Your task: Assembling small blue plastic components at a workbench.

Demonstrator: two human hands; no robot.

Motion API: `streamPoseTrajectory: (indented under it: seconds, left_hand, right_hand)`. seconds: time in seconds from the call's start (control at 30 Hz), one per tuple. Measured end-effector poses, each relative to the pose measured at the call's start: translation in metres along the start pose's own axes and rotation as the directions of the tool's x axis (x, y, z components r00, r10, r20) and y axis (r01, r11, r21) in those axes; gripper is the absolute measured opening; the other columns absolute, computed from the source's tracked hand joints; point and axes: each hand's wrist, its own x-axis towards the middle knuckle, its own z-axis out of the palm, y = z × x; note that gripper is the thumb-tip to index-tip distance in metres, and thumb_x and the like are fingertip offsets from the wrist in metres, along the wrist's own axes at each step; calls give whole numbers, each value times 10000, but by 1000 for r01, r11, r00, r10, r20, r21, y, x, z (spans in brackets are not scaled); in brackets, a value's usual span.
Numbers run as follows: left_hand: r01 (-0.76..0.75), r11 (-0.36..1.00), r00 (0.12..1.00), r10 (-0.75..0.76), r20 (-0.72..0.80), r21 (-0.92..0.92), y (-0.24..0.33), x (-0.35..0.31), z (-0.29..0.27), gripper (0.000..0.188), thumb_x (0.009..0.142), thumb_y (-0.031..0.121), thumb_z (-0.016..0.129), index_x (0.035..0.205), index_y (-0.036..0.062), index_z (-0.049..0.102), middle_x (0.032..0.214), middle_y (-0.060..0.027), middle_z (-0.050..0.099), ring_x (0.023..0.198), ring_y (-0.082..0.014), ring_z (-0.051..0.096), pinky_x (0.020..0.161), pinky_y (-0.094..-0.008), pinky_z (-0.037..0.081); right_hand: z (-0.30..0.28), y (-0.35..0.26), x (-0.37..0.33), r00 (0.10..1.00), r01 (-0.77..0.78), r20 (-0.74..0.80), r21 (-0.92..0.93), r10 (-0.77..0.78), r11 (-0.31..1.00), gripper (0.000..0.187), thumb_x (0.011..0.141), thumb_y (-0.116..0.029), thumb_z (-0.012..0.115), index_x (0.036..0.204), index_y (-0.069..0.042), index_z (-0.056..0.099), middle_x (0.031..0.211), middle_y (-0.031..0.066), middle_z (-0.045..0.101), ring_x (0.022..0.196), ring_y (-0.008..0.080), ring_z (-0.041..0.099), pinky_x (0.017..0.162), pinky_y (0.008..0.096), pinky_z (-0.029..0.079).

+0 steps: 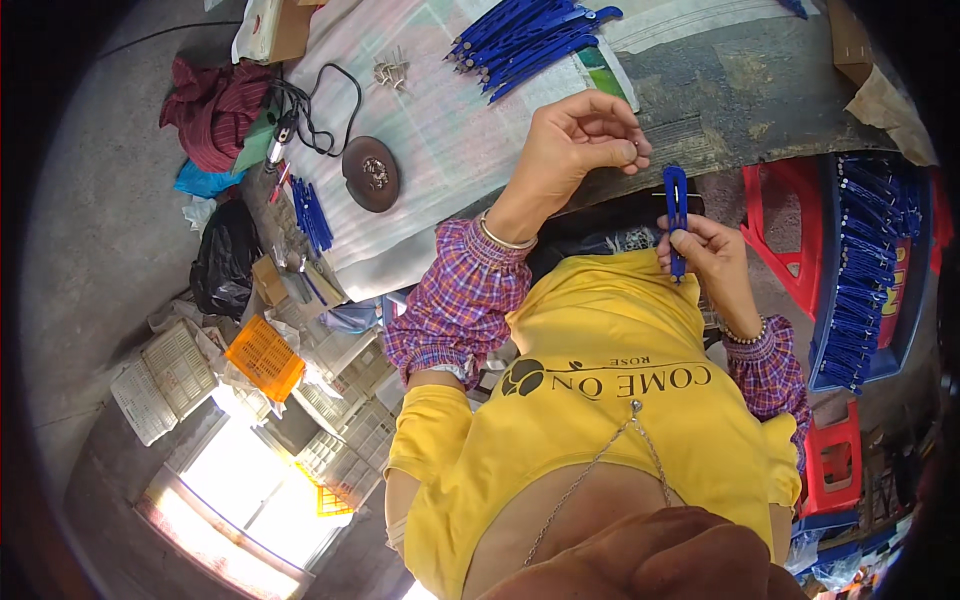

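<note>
One thumb against curled fingers in the right hand (712, 262), closed on the lower half of a slotted blue piece (677, 205). Grips low, seemingly to leave the slotted end bare, with a thin metal pin (658, 194) jutting out sideways near the top. Holds the piece above the lap, just off the edge of the table (740, 95), pointing away from the body. Just beside that upper end, apart from it, the left hand (580, 145): thumb nearly meeting forefinger, other fingers loosely bent. Cannot tell whether pinching something tiny or nothing. Further left, on a pale sheet (430, 130), a brown dish (360, 198) with small metal bits (376, 173), probably to prevent scattering. Beyond, loose metal parts (391, 70) and a pile of blue pieces (525, 40), laid roughly lengthwise, likely for easy picking; near the left edge, a smaller blue bundle (311, 213). To the right, beside a red stool (790, 240), a blue bin (913, 300) full of similar pieces, presumably walled to contain the stack.
</note>
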Motion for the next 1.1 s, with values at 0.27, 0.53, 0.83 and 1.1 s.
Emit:
streamPoseTrajectory:
  seconds: [0.27,0.53,0.83,1.1]
  left_hand:
    - [25,999,1000,-24,-13,22,-5,-2,-1,166,766,-64,624,929,-34,613,824,-131,651,738,-185,652,650,-258,536]
    - [86,979,995,-92,23,183,4,0,14,121,774,-55,610,894,-43,622,823,-133,659,738,-164,647,672,-258,535]
    - [-264,676,962,235,138,688,-14,10,22,121,719,-33,632,830,-11,674,777,-44,643,650,-96,604,588,-199,474]
    - [-266,590,949,300,99,762,-14,10,31,111,648,-21,621,738,16,676,706,-93,604,590,-198,600,527,-270,468]
  right_hand:
    - [2,-1,2,1000,10,-15,-26,-10,1000,242,897,-90,522,1095,42,565,809,56,626,690,95,596,638,220,505]
    - [1,-2,5,1000,30,6,-2,-30,1000,221,893,-82,525,1070,43,568,790,51,618,689,93,583,628,207,484]
    - [0,0,5,999,36,5,22,-36,999,221,893,-83,527,1072,40,567,795,50,621,688,93,586,629,210,490]
    - [-2,2,6,999,33,21,39,-34,999,220,892,-84,530,1070,38,567,793,50,623,686,92,586,623,208,488]
